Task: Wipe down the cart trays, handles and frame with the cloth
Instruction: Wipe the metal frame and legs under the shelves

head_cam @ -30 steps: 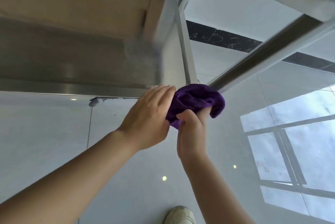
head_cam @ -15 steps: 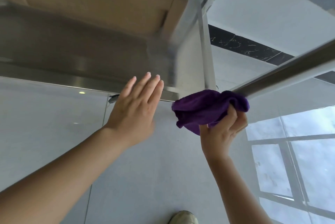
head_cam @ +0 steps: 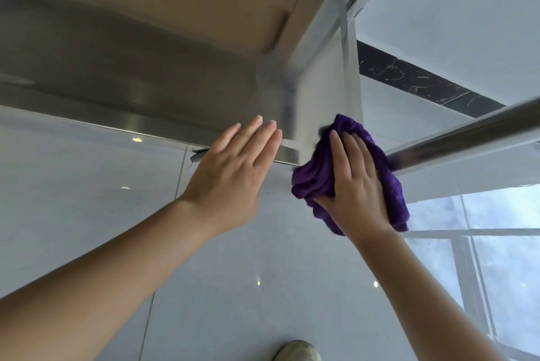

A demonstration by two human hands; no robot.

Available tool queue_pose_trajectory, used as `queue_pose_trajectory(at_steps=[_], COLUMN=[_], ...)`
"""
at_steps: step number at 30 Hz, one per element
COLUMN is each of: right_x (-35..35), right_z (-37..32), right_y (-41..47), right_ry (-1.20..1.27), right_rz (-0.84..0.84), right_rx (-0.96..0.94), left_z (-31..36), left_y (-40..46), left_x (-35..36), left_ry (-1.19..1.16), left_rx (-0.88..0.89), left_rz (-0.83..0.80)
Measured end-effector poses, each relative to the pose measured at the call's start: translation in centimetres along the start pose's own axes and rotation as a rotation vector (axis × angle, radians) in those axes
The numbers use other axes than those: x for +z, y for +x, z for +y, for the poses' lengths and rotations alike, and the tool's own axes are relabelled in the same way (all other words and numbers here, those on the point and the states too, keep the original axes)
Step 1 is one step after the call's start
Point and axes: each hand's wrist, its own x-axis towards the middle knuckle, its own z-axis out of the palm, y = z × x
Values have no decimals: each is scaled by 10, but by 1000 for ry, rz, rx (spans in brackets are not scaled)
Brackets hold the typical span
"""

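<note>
Glossy tiled floor (head_cam: 87,214), shoe (head_cam: 296,352)

Seen from above: stainless-steel cart tray (head_cam: 122,74), brushed and shallow, its raised rim catching light along the near edge. Bunched purple microfibre cloth (head_cam: 391,185) pressed against the tray's near right corner, where rim meets upright square-section steel frame post (head_cam: 349,47). Rounded steel cart handle bar (head_cam: 467,135) slanting up and away to the right from that corner, its lower end touching the cloth. Cloth crumpled in thick folds, partly draped below the corner. Blurred steel at the tray's corner; finer surface detail not readable.
</note>
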Motion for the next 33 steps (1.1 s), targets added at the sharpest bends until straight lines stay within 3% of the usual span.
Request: queue_pose_trajectory(at_steps=[5, 9, 12, 16, 26, 33], right_x=[7, 7, 8, 5, 4, 4], right_z=[6, 2, -2, -5, -131, -140], right_y=[18, 18, 20, 22, 79, 84], right_ry=[-80, -164, -138, -81, -42, -126], right_rz=[69, -21, -14, -58, -128, -125], right_rx=[-69, -22, -21, -11, -154, -184], left_z=[-4, -35, -62, -62, -55, -64], left_y=[-2, -6, -17, -22, -16, -17], left_x=[-2, -23, -32, -38, -48, -56], left_ry=[-5, 86, 199, 198, 158, 109], left_rx=[30, -68, -226, -265, -296, -217], left_rz=[9, 59, -72, -210, -319, -356])
